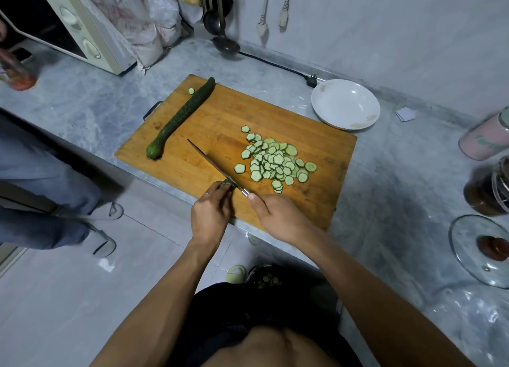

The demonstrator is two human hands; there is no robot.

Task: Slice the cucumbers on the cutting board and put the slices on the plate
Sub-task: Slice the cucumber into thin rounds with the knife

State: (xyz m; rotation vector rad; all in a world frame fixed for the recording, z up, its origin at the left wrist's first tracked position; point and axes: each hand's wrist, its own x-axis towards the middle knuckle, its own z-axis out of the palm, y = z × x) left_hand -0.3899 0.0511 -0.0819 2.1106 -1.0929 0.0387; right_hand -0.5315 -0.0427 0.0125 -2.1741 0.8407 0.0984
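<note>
**Last cucumber stub under the knife**

A cream microwave (82, 33) with two round dials sits at ten o'clock on the grey, veined stone counter (91, 105). Toward the centre lies the board (316, 201), a rectangle of warm, striped wood with a dark handle on its nine o'clock edge. Along the board's ten o'clock side rests a whole cucumber (180, 118), long, dark green and bumpy, with one stray slice (191, 91) beside its far end.

At the board's six o'clock edge the left hand (210, 218) curls its fingertips around a small dark-green stub (225, 185), pinning it to the wood. The knife (212, 165), a thin, dark blade, runs from eleven o'clock down against the stub. The right hand (278, 215) wraps the handle, which it hides, thumb laid forward near the metal collar.

At the board's centre-right, a heap of slices (275, 161) spreads out: pale-green rounds with scalloped dark rims, overlapping.

Off the board's one o'clock corner stands the plate (369, 99), white, round, shallow and glossy. At four o'clock a glass lid (468, 259) with a brown knob lies flat.
</note>
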